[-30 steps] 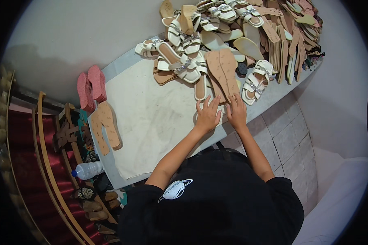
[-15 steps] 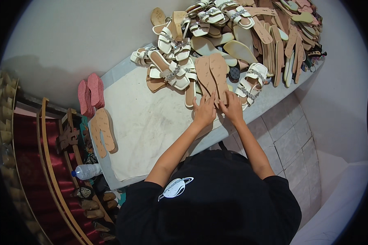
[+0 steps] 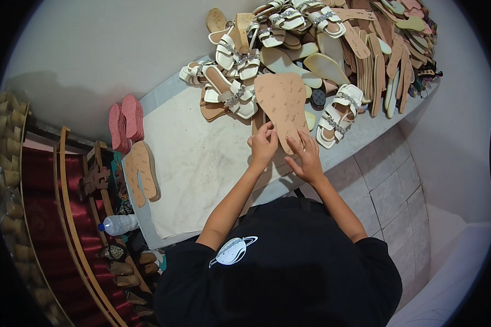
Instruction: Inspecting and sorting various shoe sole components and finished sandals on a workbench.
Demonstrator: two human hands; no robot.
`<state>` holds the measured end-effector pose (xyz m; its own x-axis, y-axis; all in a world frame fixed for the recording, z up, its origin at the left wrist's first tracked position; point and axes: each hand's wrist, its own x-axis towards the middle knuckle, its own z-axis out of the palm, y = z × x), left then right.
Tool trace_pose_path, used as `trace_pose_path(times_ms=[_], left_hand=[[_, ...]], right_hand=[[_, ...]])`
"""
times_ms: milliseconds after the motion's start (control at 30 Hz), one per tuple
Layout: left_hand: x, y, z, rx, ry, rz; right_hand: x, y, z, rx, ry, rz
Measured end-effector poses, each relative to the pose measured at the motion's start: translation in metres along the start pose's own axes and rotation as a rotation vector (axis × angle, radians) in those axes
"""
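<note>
Tan printed insoles stand out in front of me, their edges overlapping into one wide shape that narrows toward me. My left hand has its fingers curled in at their lower left edge and seems to grip there. Across the narrow lower end lie the outstretched fingers of my right hand, the thumb held apart. To the left of the insoles is a white strappy sandal with a silver trim. Another white sandal rests just right of them.
Behind, a big heap of insoles and white sandals covers the far end of the table. Pink soles and a tan insole pair lie at its left edge. A water bottle is beside a wooden rack.
Two insoles that lay side by side with a visible seam now look like one wide overlapping shape. My left fingers have curled at the edge; my right hand has shifted slightly nearer me.
</note>
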<state>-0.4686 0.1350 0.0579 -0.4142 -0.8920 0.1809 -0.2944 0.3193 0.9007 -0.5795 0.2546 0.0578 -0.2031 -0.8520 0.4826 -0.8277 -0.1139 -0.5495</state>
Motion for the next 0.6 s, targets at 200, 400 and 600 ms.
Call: trace_pose_path(times_ms=[200, 400, 600], left_hand=[[-0.002, -0.022, -0.012, -0.182, -0.056, -0.094], [-0.018, -0.019, -0.026, -0.090, -0.032, -0.104], [-0.029, -0.002, -0.046, 0.233, -0.141, -0.075]], right_hand=[[-0.006, 0.006, 0.002, -0.088, -0.227, -0.243], [0.014, 0.019, -0.005, -0.044, -0.289, -0.036], [0.034, 0.010, -0.003, -0.012, -0.105, -0.140]])
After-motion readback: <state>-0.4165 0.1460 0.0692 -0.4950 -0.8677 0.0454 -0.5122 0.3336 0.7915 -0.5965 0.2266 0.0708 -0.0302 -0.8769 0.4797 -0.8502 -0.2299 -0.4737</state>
